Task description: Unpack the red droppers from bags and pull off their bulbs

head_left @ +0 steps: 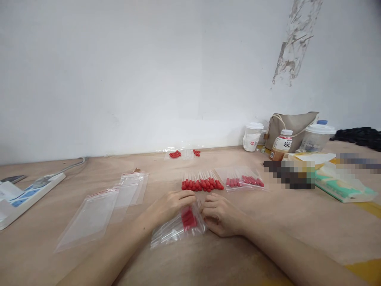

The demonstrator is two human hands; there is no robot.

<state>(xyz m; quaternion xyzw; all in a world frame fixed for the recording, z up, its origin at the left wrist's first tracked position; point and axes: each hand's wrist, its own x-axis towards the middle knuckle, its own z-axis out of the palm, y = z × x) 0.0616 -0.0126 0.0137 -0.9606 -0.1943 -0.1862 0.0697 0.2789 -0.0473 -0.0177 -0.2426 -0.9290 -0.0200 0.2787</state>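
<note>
While both hands lie close together over the worktop (143, 266), well forward of its back edge, a clear zip-seal bag (169, 232) of red-tipped sticks lies beneath and between them. The left hand (177, 205) arches across the bag's upper part with fingers bent down onto the film; the fingertips' undersides are hidden, so whether they pinch it cannot be told. The right hand (222, 215) is loosely curled, a gap showing between thumb and fingers, its fingertips at the bag's right margin; whether plastic is caught there cannot be told either. The red tips (189, 219) inside sit between the two hands, nearer the left, just below its fingers, and the bag's free corner spreads out under the left wrist.

Just beyond the hands, toward the worktop's back edge, a row of loose red-tipped sticks (202, 183) lies with tips facing the person. Right beside it is a filled bag (242, 179) with more red tips, and small red pieces (175, 154) rest in clear plastic by the back edge. Flat zip-seal bags (91, 216) overlap on the left side, between the left forearm and a power strip (35, 195).
</note>
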